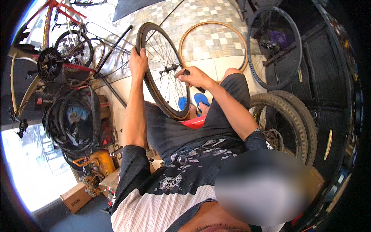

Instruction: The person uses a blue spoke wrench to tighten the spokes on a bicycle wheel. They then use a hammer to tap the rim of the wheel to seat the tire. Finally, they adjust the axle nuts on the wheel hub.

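A spoked bicycle wheel (pixel 155 94) with a dark tyre and tan edge stands upright and slightly tilted between my knees. My left hand (pixel 138 63) grips its tyre at the upper left, fingers wrapped round it. At the wheel's right side, my right hand (pixel 196 77) is closed round a dark, short-handled tool (pixel 187 72), whose exact kind is hidden by the fingers. Those fingers are close to the black hub (pixel 169 69); I cannot tell if they touch it.
On the floor ahead lies a tan-edged tyre (pixel 212 23). To the right, a dark wheel (pixel 253 65) leans near knobbly tyres (pixel 295 116) and a black door (pixel 324 77). A red bicycle frame (pixel 79 67), coiled black tubes (pixel 63 120) and an orange machine (pixel 102 162) stand left.
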The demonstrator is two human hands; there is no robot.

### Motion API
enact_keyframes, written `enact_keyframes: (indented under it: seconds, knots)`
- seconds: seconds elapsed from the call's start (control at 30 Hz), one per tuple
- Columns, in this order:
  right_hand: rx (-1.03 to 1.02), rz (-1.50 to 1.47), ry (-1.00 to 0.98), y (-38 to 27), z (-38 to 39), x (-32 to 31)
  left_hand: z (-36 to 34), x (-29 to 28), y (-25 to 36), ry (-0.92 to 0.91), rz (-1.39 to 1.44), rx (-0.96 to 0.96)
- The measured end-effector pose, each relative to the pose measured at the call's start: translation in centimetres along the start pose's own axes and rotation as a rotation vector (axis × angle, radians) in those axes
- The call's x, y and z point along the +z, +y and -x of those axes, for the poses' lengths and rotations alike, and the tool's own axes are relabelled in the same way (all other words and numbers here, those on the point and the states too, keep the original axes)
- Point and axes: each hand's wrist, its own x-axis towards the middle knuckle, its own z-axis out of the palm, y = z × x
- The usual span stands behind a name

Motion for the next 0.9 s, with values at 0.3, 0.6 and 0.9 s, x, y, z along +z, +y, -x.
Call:
enact_keyframes:
  seconds: [0.3,0.6,0.9]
  knots:
    - [0.392,0.015,-0.182,8.5,-3.8,8.9,-0.1,-0.4,-0.9,0.011,-0.073,-0.088]
    - [0.407,0.043,-0.227,10.8,-6.0,8.6,-0.8,0.8,2.2,0.009,-0.008,-0.072]
    - [0.355,-0.125,-0.308,8.4,-4.1,6.6,-0.2,0.7,1.1,0.009,0.006,-0.09]
